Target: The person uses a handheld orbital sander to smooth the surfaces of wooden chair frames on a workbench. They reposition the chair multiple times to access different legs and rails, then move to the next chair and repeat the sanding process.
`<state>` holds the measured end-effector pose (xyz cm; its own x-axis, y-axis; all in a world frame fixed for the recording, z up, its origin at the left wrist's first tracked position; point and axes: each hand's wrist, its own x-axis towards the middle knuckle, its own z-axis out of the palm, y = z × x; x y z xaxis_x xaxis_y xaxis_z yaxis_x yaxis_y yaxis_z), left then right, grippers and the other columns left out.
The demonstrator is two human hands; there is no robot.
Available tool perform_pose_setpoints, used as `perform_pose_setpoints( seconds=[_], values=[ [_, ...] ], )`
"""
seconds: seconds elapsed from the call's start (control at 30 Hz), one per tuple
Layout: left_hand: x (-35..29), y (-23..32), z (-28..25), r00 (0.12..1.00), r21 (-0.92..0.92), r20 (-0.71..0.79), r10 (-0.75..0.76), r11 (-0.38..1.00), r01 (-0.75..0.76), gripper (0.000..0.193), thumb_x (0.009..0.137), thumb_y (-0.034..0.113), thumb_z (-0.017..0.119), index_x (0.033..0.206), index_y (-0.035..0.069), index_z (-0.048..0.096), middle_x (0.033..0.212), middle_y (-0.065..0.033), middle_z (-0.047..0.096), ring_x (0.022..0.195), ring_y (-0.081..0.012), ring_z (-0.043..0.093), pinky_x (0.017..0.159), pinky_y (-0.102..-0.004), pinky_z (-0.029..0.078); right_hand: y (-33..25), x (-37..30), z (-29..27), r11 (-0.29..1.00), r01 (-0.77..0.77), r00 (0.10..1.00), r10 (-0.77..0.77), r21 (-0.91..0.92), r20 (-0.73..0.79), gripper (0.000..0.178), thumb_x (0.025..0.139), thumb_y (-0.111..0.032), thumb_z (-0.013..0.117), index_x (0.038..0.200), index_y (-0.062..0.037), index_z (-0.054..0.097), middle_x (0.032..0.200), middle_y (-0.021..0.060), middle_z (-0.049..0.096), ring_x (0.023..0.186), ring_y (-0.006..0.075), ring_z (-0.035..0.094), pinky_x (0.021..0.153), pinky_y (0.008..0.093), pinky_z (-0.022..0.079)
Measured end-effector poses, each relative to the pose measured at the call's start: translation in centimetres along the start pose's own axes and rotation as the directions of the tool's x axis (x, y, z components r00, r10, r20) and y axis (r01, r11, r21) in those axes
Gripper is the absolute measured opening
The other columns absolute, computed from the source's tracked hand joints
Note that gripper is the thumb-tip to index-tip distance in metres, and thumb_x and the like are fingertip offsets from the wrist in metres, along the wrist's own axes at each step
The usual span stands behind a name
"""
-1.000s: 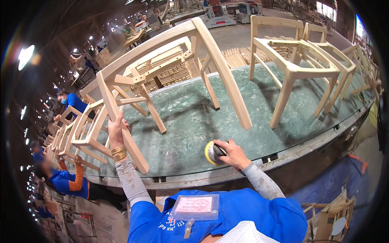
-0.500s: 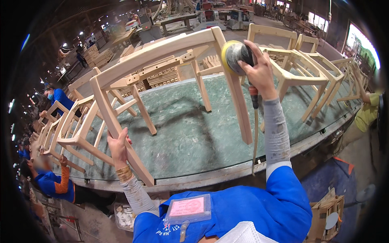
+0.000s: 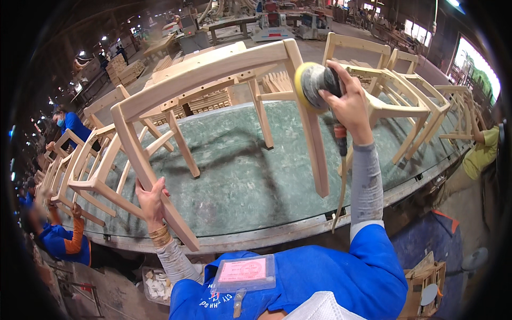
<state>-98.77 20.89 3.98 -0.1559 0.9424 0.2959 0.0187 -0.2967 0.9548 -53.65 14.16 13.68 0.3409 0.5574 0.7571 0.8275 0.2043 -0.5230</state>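
Note:
A bare wooden chair frame [image 3: 208, 74] is tipped toward me on the green work table, its curved rail up and two long legs pointing my way. My left hand [image 3: 151, 201] is closed round the left long leg, near its lower end. In my right hand [image 3: 352, 109] is a round power sander [image 3: 318, 85] with a yellow-edged pad. The pad rests against the outer side of the right long leg [image 3: 313, 141], below the corner with the rail. A hose [image 3: 342, 186] hangs from the sander toward the table's front edge.
More chair frames stand on the table [image 3: 234, 208], to the left [image 3: 98, 176] and the right [image 3: 400, 106]. Co-workers in blue [image 3: 66, 240] and yellow [image 3: 480, 157] are at either side. Stacked wood parts [image 3: 210, 98] lie beyond the table; a bin of white scraps [image 3: 157, 282] sits below.
My right hand and the sander have come slightly down along the right leg. My left hand keeps its hold, and the chair frame appears a little lower and farther left.

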Motion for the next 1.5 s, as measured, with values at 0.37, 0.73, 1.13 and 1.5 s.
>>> perform_pose_setpoints(
  seconds=[0.37,0.73,1.13,1.5],
  values=[
    [-0.2,-0.5,-0.3,1.000,-0.008,0.005,-0.025,1.000,0.025,0.050,0.077,0.003,0.068,0.118,0.000,0.041,0.076,-0.0052,0.054,0.050,-0.0115,0.054,0.044,-0.0227,0.046,-0.8,2.2,0.2,0.986,0.154,0.986,-0.157,-0.058,-0.048,0.061,0.070,-0.016,0.071,0.126,-0.0257,0.052,0.095,0.0164,0.058,0.089,0.0312,0.058,0.083,0.0380,0.046],
    [-1.0,-0.4,-0.3,1.000,-0.012,0.016,0.023,1.000,-0.023,0.045,0.076,0.003,0.069,0.113,0.000,0.044,0.076,-0.0053,0.054,0.050,-0.0114,0.054,0.045,-0.0234,0.045,-4.4,2.7,0.8,0.974,0.113,0.993,-0.117,-0.199,-0.009,0.060,0.072,-0.017,0.069,0.127,-0.0318,0.050,0.098,0.0195,0.051,0.083,0.0391,0.061,0.077,0.0438,0.051],
    [-1.4,-0.8,-0.8,0.997,-0.061,0.036,0.068,0.996,-0.065,0.044,0.075,0.005,0.071,0.109,-0.001,0.044,0.080,-0.0050,0.052,0.053,-0.0108,0.054,0.045,-0.0237,0.046,-3.7,1.7,0.6,0.971,0.128,0.990,-0.138,-0.201,-0.034,0.063,0.068,-0.016,0.072,0.126,-0.0279,0.051,0.093,0.0171,0.054,0.085,0.0325,0.058,0.082,0.0403,0.047],
    [-2.3,-0.8,-0.9,0.998,-0.047,0.048,0.047,0.998,-0.045,0.045,0.075,0.003,0.070,0.112,0.000,0.044,0.081,-0.0043,0.050,0.054,-0.0107,0.053,0.046,-0.0241,0.046,0.6,2.5,-0.5,0.969,-0.077,0.997,0.076,0.235,0.014,0.065,0.066,-0.014,0.076,0.126,-0.0111,0.052,0.106,0.0126,0.062,0.096,0.0223,0.060,0.088,0.0321,0.045]
  ],
)
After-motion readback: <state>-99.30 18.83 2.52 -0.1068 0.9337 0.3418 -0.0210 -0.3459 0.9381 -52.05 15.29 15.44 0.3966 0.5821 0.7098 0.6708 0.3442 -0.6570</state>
